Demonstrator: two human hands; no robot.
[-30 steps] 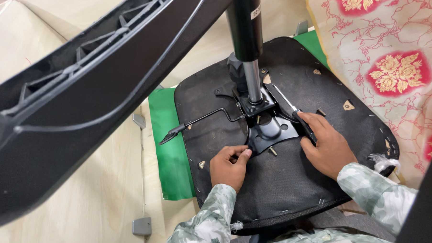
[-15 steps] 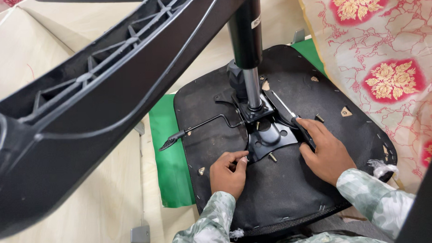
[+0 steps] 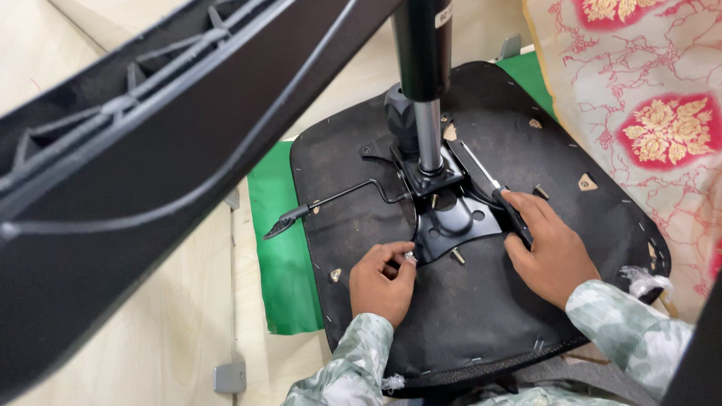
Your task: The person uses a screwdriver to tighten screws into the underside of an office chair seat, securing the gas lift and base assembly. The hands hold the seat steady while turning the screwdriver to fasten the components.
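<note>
Pinching a small silver bolt [image 3: 410, 258] between thumb and fingertips, the left hand [image 3: 382, 283] sits at the 7 o'clock corner of the black metal plate [image 3: 450, 221]. The right hand [image 3: 548, 251] lies at 4 o'clock of that plate, fingers curled loosely round a black-handled screwdriver [image 3: 501, 198]. One bolt [image 3: 457, 256] stands up between the two hands. The plate is fixed on the upturned black seat [image 3: 461, 319]. One grey post [image 3: 425, 81] rises at 12 o'clock, with a small white label [image 3: 443, 14] on it. One thin lever [image 3: 329, 204] points to 9 o'clock over the green cushion [image 3: 276, 254].
</note>
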